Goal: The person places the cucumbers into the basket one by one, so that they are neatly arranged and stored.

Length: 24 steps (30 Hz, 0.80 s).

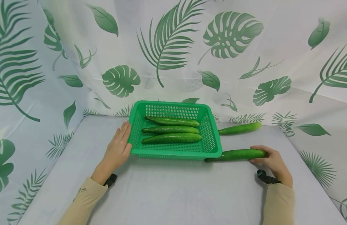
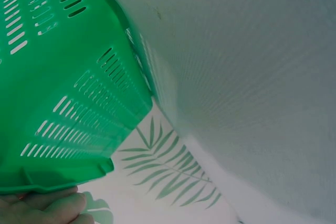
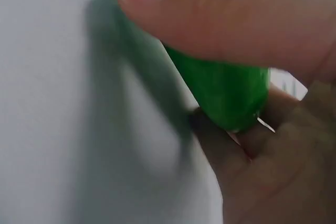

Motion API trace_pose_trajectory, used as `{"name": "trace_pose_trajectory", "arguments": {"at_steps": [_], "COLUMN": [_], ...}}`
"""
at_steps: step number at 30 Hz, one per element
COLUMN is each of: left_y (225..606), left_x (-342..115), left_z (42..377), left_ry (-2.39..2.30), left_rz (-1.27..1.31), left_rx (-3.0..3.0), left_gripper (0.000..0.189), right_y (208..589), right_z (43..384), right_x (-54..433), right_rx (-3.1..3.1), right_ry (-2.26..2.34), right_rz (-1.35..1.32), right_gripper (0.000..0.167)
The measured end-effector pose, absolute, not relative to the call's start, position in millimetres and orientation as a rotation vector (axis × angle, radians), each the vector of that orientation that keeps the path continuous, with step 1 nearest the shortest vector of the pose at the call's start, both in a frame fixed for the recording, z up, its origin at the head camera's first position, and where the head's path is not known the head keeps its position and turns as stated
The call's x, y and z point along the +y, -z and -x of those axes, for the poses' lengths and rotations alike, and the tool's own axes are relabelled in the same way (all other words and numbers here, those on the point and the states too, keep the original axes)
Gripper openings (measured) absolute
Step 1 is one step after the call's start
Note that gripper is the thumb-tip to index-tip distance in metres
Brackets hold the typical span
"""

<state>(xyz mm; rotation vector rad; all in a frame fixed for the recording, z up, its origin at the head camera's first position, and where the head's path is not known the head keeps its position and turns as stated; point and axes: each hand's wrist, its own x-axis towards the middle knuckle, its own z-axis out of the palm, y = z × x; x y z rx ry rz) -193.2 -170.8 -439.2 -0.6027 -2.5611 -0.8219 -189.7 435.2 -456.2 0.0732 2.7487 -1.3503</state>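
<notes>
A green perforated plastic basket [image 1: 176,153] stands on the table, with three cucumbers lying side by side in it: a back one [image 1: 173,121], a middle one [image 1: 170,129] and a front one [image 1: 172,138]. My left hand [image 1: 118,147] lies against the basket's left side, its fingers straight along the rim. In the left wrist view, fingertips [image 2: 58,206] touch the rim. To the right of the basket, my right hand [image 1: 270,161] grips the right end of another cucumber [image 1: 238,154] between thumb and fingers. That cucumber's left end reaches the basket's front right corner.
One more cucumber [image 1: 242,128] lies behind the gripped one, right of the basket, its left end hidden by the basket wall. A white cloth covers the table [image 1: 190,193]. Leaf-printed curtains [image 1: 173,84] hang at the back and both sides.
</notes>
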Motion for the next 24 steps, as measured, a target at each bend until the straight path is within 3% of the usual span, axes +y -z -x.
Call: {"name": "trace_pose_trajectory", "arguments": {"at_steps": [24], "left_y": [438.6], "left_x": [-170.6], "left_z": [193.5], "left_ry": [0.815], "left_rz": [0.597], "left_rx": [-2.571], "left_gripper": [0.065], "right_y": [427.2], "right_z": [151.7], "right_x": [472.4], "right_rx": [2.478], "right_ry": [2.033], "right_rz": [-0.207], "right_gripper": [0.054]}}
